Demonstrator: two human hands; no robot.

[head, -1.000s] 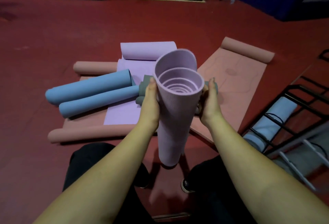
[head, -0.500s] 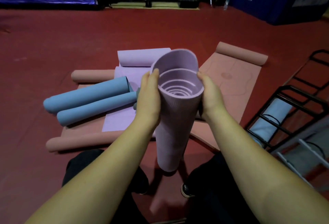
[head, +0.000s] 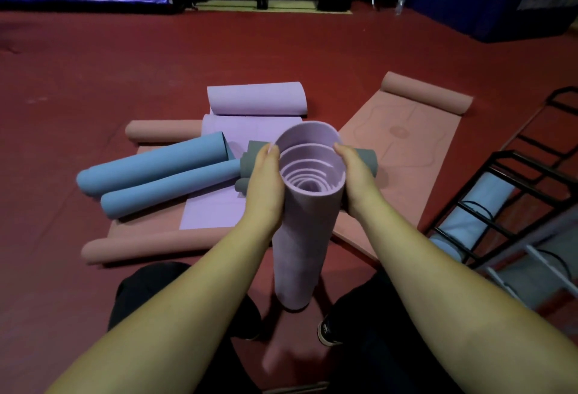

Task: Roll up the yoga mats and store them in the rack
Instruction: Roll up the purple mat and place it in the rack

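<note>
While it stands upright on the floor (head: 93, 65), the lilac mat roll (head: 300, 237) is clasped near its top. The left hand (head: 264, 184) and right hand (head: 356, 180) curl round it — one each side.

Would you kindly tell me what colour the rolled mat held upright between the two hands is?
Light purple rolled mat, clearest in the head view.
</note>
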